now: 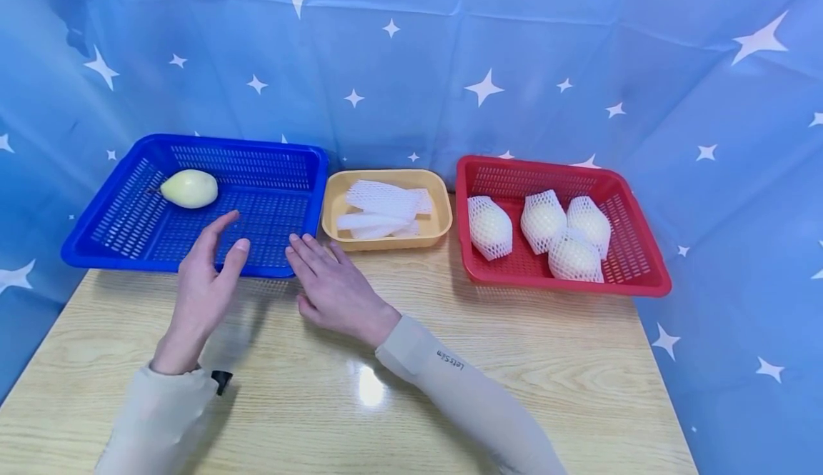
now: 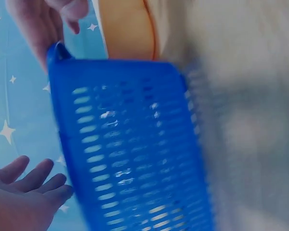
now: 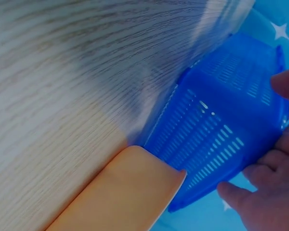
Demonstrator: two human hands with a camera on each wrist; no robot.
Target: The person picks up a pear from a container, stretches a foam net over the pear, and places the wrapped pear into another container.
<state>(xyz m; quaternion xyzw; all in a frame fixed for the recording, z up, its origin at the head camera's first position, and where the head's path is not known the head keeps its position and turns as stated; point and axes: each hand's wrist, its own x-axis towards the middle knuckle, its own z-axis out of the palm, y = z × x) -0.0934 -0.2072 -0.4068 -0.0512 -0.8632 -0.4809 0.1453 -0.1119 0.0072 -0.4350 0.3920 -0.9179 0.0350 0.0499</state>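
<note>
A pale yellow-green pear (image 1: pixel 189 189) with a dark stem lies in the back left of the blue basket (image 1: pixel 247 146). My left hand (image 1: pixel 207 275) hovers at the basket's front rim, its thumb apart from the other fingers and nothing between them. At the basket's front right corner is my right hand (image 1: pixel 337 289), fingers straight and side by side, the tips by the rim; whether they touch it I cannot tell. In the left wrist view the left hand (image 2: pixel 24 197) appears beside the basket's side wall (image 2: pixel 130 144), apart from it.
To the right of the blue basket stands a yellow tray (image 1: pixel 386 245) with flat white foam nets (image 1: pixel 382 207). Farther right, a red basket (image 1: pixel 572 289) bears several pale fruits in foam nets (image 1: pixel 489 228). Behind them hangs a blue star-patterned cloth (image 1: pixel 411 53). Everything stands on a wooden table (image 1: pixel 308 403).
</note>
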